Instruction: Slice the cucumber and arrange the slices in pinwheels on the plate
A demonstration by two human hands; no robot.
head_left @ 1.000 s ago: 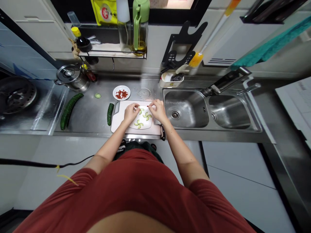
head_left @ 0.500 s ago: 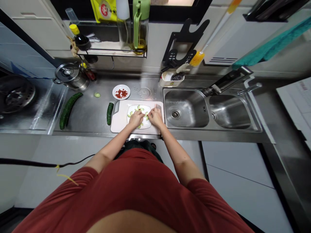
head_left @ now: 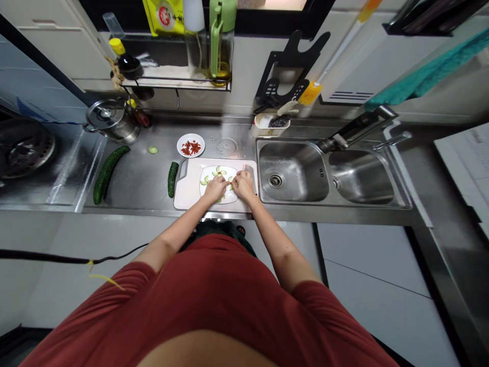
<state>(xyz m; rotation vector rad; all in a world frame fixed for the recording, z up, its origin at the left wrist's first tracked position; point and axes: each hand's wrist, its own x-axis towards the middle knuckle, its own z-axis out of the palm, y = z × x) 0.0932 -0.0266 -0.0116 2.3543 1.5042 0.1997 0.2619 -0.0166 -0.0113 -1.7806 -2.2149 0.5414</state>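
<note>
A white plate (head_left: 205, 189) lies on the pale cutting board (head_left: 187, 196), with thin cucumber slices (head_left: 218, 172) set out on it. My left hand (head_left: 215, 188) is over the plate's middle, fingers pinched together. From the right, my right hand (head_left: 243, 185) reaches over the plate's edge, its fingers also pinched. The fingertips of both hands nearly meet beside a few slices, and what is between them is too small to make out. Behind the board stands a small white dish (head_left: 184, 141) of chopped red pieces (head_left: 191, 148).
Left of the board lie a short cucumber piece (head_left: 172, 179), a long cucumber (head_left: 109, 174) and a cucumber end (head_left: 153, 150). A lidded steel pot (head_left: 114, 121) stands at the back left. To the right is a double sink (head_left: 294, 199) with a faucet (head_left: 359, 127).
Both hands have shifted slightly over the plate, and their fingertips are closer together. The other things stay where they were.
</note>
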